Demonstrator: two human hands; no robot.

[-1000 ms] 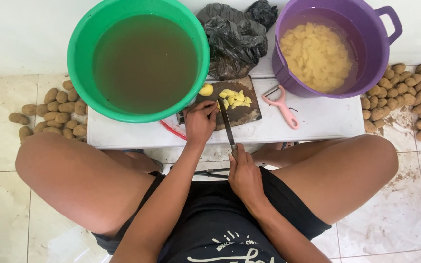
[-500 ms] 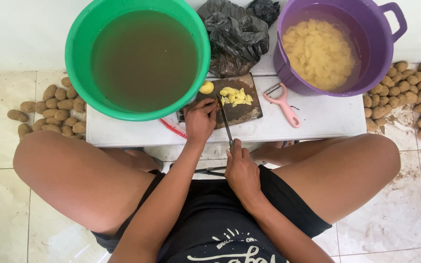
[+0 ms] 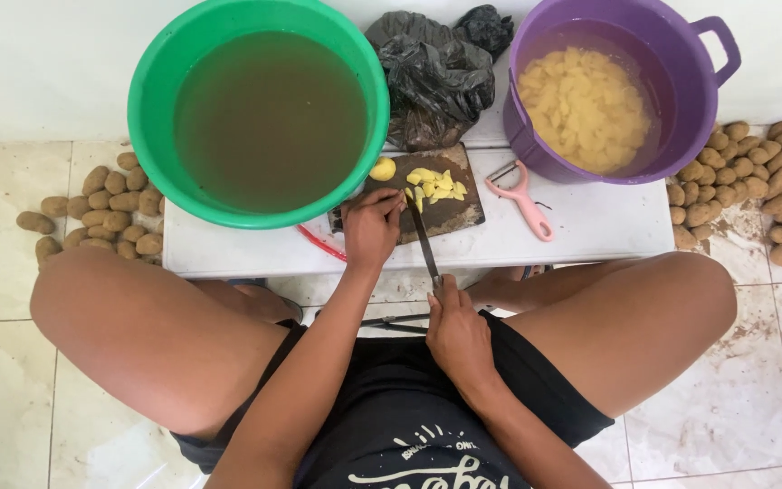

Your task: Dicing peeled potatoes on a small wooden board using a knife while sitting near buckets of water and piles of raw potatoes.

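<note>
A seated person works at a low white counter (image 3: 590, 226), cutting peeled potato on a small dark wooden cutting board (image 3: 450, 213) near the counter's front edge. The right hand (image 3: 459, 335), just off that front edge, has its fingers wrapped tight around the handle of a long dark-bladed knife (image 3: 423, 237), whose blade reaches forward onto the board. The left hand (image 3: 371, 226) rests on the board's left end, fingers curled down beside the blade; whether they pin a piece cannot be told. Pale yellow potato pieces (image 3: 436, 184) lie at the board's far side, with a peeled round potato (image 3: 382, 168) at its far left corner. A pink-handled peeler (image 3: 525, 201) lies just right of the board. A green plastic basin of murky water (image 3: 264, 109) fills the counter's left end; a purple plastic bucket of cut potato in water (image 3: 590, 100) stands at the right, a crumpled black plastic bag (image 3: 436, 72) between them. Unpeeled brown potatoes (image 3: 753, 190) are heaped on the tiled floor at both sides.
</note>
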